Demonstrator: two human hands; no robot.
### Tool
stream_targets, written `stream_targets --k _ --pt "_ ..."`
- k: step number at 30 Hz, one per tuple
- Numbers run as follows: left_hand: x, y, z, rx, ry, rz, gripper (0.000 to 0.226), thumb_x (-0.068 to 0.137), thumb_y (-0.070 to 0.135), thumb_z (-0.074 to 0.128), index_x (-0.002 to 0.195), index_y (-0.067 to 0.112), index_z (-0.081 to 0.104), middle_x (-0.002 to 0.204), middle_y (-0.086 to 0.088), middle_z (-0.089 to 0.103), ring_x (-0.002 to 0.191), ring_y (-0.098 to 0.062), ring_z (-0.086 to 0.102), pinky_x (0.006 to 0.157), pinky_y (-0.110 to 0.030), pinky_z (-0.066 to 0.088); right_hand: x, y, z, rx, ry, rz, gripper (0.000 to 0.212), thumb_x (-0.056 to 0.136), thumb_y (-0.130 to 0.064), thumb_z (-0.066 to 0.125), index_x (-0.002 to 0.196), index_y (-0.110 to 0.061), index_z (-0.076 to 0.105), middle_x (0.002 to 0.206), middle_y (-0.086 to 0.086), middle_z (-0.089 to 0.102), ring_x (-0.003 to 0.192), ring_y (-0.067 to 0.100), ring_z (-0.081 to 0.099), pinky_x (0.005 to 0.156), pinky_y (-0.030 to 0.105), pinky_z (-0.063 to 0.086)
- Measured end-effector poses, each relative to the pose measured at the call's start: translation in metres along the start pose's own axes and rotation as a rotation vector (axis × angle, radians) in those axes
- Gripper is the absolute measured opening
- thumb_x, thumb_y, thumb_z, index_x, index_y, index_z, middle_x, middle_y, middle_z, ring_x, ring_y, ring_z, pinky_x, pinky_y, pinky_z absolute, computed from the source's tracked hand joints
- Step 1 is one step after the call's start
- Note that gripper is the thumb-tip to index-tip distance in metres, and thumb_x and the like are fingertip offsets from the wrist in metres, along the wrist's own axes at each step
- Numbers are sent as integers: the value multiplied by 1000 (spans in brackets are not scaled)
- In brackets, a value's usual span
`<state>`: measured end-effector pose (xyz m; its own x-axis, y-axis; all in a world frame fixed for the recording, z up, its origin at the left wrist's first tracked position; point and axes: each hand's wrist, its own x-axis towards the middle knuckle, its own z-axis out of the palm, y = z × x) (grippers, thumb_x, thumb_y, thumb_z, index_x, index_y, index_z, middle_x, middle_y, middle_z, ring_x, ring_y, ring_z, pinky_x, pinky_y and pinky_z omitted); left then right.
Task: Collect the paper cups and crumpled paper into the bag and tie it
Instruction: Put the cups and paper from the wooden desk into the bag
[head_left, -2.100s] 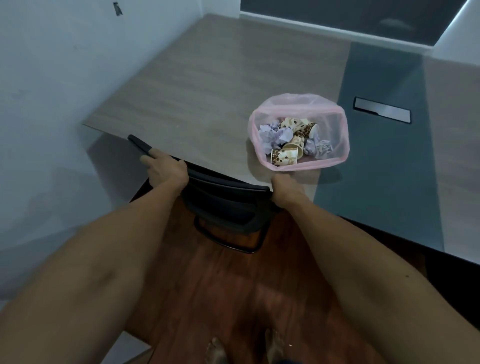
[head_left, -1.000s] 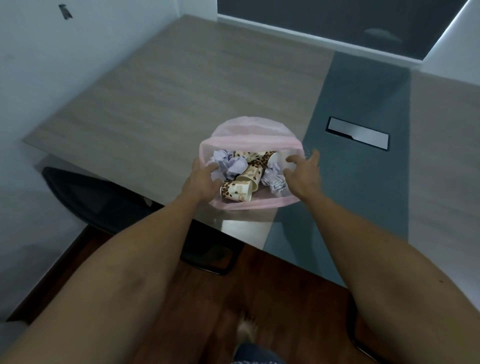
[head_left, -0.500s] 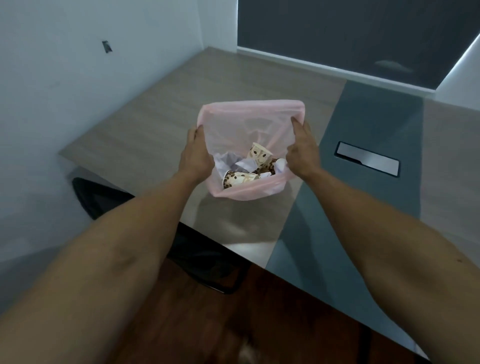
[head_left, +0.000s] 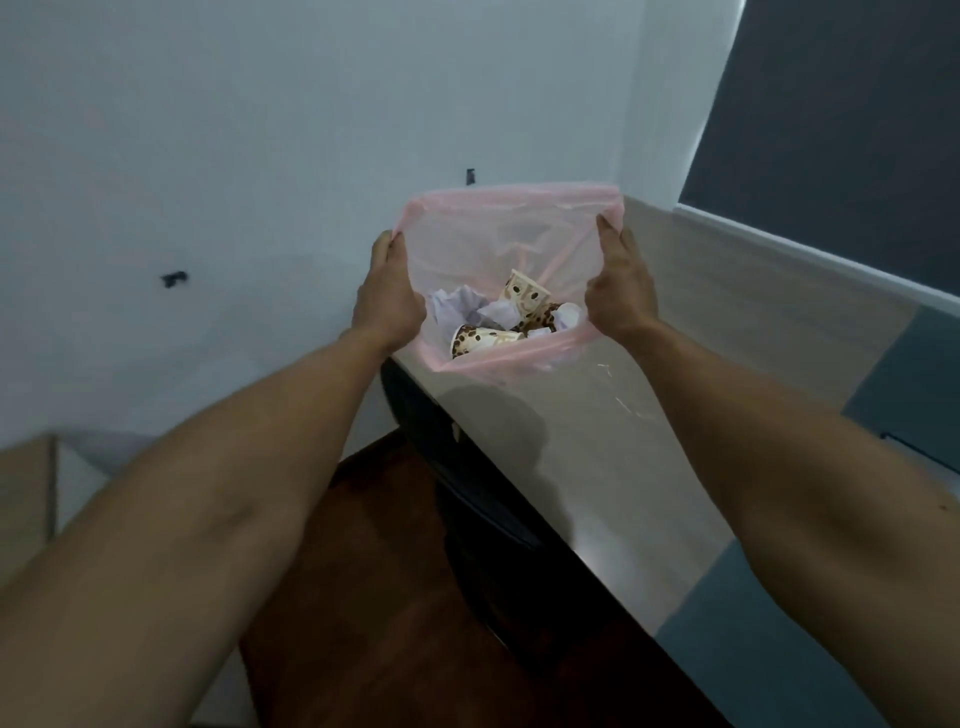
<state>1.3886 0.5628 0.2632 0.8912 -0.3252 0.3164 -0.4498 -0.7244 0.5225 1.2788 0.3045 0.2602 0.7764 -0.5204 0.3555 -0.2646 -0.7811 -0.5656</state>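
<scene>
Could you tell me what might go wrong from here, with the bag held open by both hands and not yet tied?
1. The thin pink bag hangs only from the left hand and right hand gripping its rim; a slip could drop it.
2. Its mouth is wide open, so paper cups and crumpled paper could spill if it tips.
3. The bag's bottom looks near the table edge and might snag or slide off.

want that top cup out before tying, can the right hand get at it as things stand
Probably not yet: the right hand grips the bag rim, as does the left hand. The mouth is wide open above the cup, so letting go would free the way.
</scene>
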Motion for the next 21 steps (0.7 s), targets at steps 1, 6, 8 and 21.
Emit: stream_targets --k 1,6,8,21 --pt "-2 -18 -20 9 31 -26 80 88 0 56 159 9 20 167 3 10 137 -27 45 110 -39 37 2 -24 10 11 -15 -42 85 88 11 46 160 -26 21 168 -9 17 145 24 36 111 44 41" --pt "-25 -112 -120 56 160 -151 80 88 0 55 159 8 20 168 2 8 143 -24 39 114 -39 36 -4 -145 73 80 -100 -208 87 84 11 43 160 -24 21 167 -9 16 146 22 34 111 44 40" --pt "-42 -152 -162 73 205 -198 81 87 0 55 159 8 20 168 2 9 144 -23 38 114 -38 35 -16 -197 100 108 -141 -251 88 83 12 42 161 -24 20 167 -9 15 146 23 34 111 46 40" --pt "-209 -391 -367 195 332 -549 81 86 1 49 160 12 19 168 7 7 141 -24 41 109 -35 35 -173 -483 269 261 -416 -440 88 84 11 42 160 -27 19 167 -11 14 134 34 47 101 46 42"
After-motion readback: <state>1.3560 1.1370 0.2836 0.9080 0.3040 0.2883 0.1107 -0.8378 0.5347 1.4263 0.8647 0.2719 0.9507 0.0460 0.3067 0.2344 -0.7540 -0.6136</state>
